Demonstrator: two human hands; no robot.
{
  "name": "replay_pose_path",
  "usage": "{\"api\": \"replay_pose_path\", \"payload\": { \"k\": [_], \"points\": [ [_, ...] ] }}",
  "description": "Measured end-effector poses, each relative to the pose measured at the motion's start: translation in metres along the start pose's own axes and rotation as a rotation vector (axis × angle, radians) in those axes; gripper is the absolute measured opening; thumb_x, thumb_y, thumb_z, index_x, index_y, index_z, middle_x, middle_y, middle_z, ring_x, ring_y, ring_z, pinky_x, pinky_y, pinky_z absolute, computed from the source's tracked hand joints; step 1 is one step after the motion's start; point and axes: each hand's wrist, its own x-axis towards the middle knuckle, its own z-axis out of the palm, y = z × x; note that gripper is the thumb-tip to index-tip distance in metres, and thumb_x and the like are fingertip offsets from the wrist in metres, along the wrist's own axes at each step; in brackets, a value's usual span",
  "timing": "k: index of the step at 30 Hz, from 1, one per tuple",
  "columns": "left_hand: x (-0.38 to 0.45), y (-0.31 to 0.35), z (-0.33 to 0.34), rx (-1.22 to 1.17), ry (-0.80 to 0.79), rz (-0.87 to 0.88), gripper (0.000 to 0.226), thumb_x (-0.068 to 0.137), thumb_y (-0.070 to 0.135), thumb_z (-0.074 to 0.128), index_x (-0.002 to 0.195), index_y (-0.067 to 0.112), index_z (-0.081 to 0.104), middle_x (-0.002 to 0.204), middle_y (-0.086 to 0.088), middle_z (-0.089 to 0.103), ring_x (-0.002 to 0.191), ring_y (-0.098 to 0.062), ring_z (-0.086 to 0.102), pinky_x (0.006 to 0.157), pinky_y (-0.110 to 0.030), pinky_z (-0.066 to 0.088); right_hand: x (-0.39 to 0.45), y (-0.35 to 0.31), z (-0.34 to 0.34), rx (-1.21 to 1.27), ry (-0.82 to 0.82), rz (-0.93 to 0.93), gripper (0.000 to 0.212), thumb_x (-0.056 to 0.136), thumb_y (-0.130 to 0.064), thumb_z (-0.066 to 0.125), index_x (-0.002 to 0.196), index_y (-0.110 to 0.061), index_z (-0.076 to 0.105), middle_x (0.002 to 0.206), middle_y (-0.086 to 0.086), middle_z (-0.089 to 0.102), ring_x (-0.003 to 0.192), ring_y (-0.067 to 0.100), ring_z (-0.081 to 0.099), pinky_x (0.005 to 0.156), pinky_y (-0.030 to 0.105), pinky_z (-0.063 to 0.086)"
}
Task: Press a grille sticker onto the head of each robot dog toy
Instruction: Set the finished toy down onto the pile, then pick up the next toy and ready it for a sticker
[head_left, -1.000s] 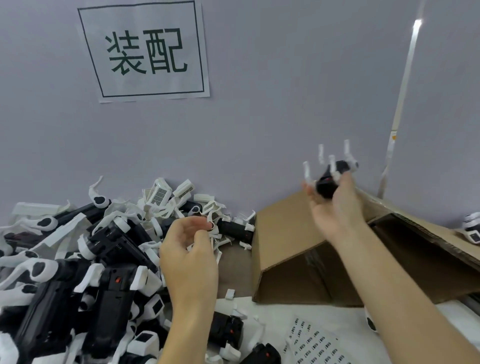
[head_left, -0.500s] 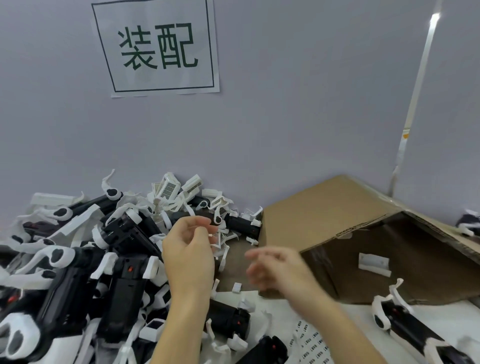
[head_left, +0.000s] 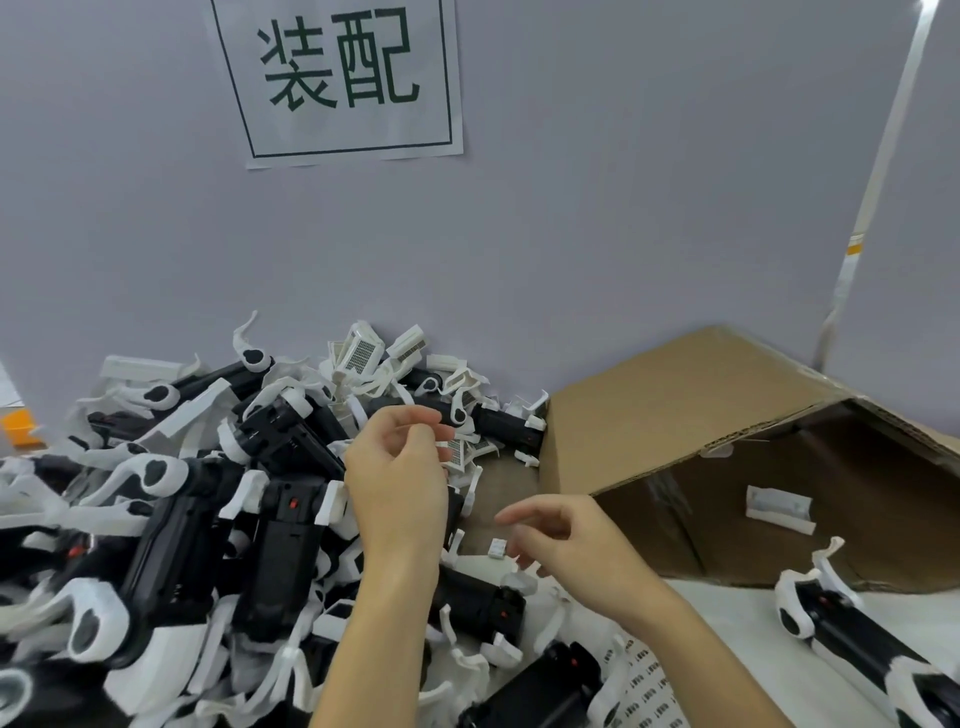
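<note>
- While the left hand (head_left: 400, 483) hangs above the heap of robot dog toys (head_left: 218, 525), its thumb and fingertips pinch what looks like a small grille sticker (head_left: 451, 451), held up off the pile.
- Right hand (head_left: 566, 540) reaches in low with nothing in it, fingers loosely curled, just above a black-and-white dog (head_left: 480, 605) lying at the near edge of the heap.
- One small white piece (head_left: 497, 548) sits right by those fingertips; what it is I cannot tell.
- Sticker sheet (head_left: 644, 691) lies on the white table near the bottom edge, and a cardboard box (head_left: 675, 415) lies on its side to the right, with one more dog (head_left: 852, 639) in front of its mouth.
- Risk, as I read it: legs in this pile are tangled, so lifting one dog could drag its neighbours along or tip them off the table.
- Second worry: that pinched sticker could fold or stick to the fingers, and then it would land crooked on the head.
</note>
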Motion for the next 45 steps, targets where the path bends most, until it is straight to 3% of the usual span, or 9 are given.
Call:
{"api": "replay_pose_path", "payload": {
  "k": [8, 12, 19, 24, 28, 32, 37, 40, 45],
  "points": [
    [-0.002, 0.003, 0.002, -0.012, -0.028, -0.003, 0.033, 0.09, -0.005, 0.045, 0.078, 0.015, 0.068, 0.064, 0.008, 0.069, 0.063, -0.012, 0.061, 0.062, -0.027, 0.047, -0.002, -0.014, -0.023, -0.21, -0.292, -0.038, 0.031, 0.091, -0.061, 0.062, 0.116, -0.044, 0.067, 0.111, -0.019, 0.071, 0.1, -0.005, 0.066, 0.086, 0.016, 0.052],
    [-0.004, 0.002, 0.004, -0.008, -0.047, -0.001, 0.032, 0.09, -0.006, 0.045, 0.08, 0.014, 0.069, 0.065, 0.007, 0.069, 0.061, -0.009, 0.061, 0.057, -0.022, 0.048, -0.004, -0.017, -0.023, -0.396, -0.454, 0.015, 0.043, 0.081, -0.061, 0.074, 0.121, -0.049, 0.062, 0.128, -0.02, 0.058, 0.105, 0.0, 0.065, 0.096, 0.027, 0.053],
    [-0.004, 0.001, 0.005, -0.006, -0.071, 0.001, 0.033, 0.091, -0.007, 0.044, 0.081, 0.013, 0.068, 0.064, 0.008, 0.068, 0.058, -0.007, 0.061, 0.051, -0.015, 0.049, -0.004, -0.006, -0.008, -0.441, -0.292, 0.015, 0.013, 0.099, -0.035, 0.063, 0.1, -0.033, 0.076, 0.084, -0.021, 0.063, 0.085, 0.001, 0.056, 0.078, 0.023, 0.049],
    [-0.005, 0.003, 0.006, 0.003, -0.074, 0.005, 0.034, 0.091, -0.007, 0.043, 0.081, 0.013, 0.068, 0.063, 0.008, 0.069, 0.057, -0.006, 0.06, 0.052, -0.016, 0.049, -0.01, -0.02, -0.01, -0.415, -0.134, -0.089, 0.055, 0.103, -0.032, 0.059, 0.051, -0.051, 0.061, 0.051, -0.032, 0.054, 0.053, -0.01, 0.051, 0.051, 0.008, 0.038],
    [-0.006, 0.004, 0.008, 0.037, -0.099, -0.01, 0.033, 0.091, -0.006, 0.045, 0.082, 0.014, 0.068, 0.064, 0.008, 0.069, 0.055, -0.006, 0.059, 0.05, -0.018, 0.047, -0.013, -0.03, -0.021, -0.429, 0.123, -0.203, 0.027, 0.1, -0.044, 0.058, 0.079, -0.036, 0.072, 0.076, -0.015, 0.07, 0.072, 0.005, 0.064, 0.064, 0.025, 0.054],
    [-0.009, 0.003, 0.01, 0.126, -0.182, 0.015, 0.031, 0.093, -0.004, 0.046, 0.081, 0.015, 0.068, 0.068, 0.004, 0.071, 0.057, -0.007, 0.061, 0.058, -0.025, 0.05, -0.017, -0.043, -0.044, -0.433, 0.277, -0.299, 0.026, 0.098, -0.041, 0.06, 0.079, -0.027, 0.071, 0.072, -0.003, 0.07, 0.066, 0.016, 0.063, 0.068, 0.042, 0.054],
    [-0.015, 0.007, 0.013, 0.138, -0.243, 0.135, 0.043, 0.086, -0.01, 0.044, 0.061, 0.018, 0.065, 0.059, -0.004, 0.063, 0.054, -0.013, 0.05, 0.055, -0.03, 0.044, -0.021, -0.045, -0.077, -0.368, 0.426, -0.263, 0.026, 0.098, -0.026, 0.063, 0.074, -0.018, 0.069, 0.066, 0.001, 0.066, 0.065, 0.019, 0.059, 0.064, 0.032, 0.044],
    [-0.02, 0.007, 0.016, 0.152, -0.217, 0.214, 0.038, 0.084, -0.008, 0.047, 0.058, 0.015, 0.062, 0.049, 0.006, 0.051, 0.044, -0.003, 0.038, 0.045, -0.016, 0.033, -0.025, -0.046, -0.08, -0.285, 0.444, -0.225, 0.028, 0.097, -0.021, 0.064, 0.069, -0.017, 0.067, 0.062, 0.003, 0.065, 0.057, 0.015, 0.054, 0.055, 0.029, 0.039],
    [-0.027, 0.008, 0.021, 0.132, 0.001, 0.256, 0.025, 0.09, 0.004, 0.051, 0.086, 0.028, 0.051, 0.083, 0.003, 0.057, 0.067, -0.009, 0.05, 0.06, -0.022, 0.042, -0.022, -0.047, -0.067, -0.118, 0.526, -0.091, 0.029, 0.101, -0.02, 0.06, 0.077, -0.005, 0.069, 0.07, 0.013, 0.069, 0.063, 0.025, 0.057, 0.065, 0.046, 0.054]
  ]
}}
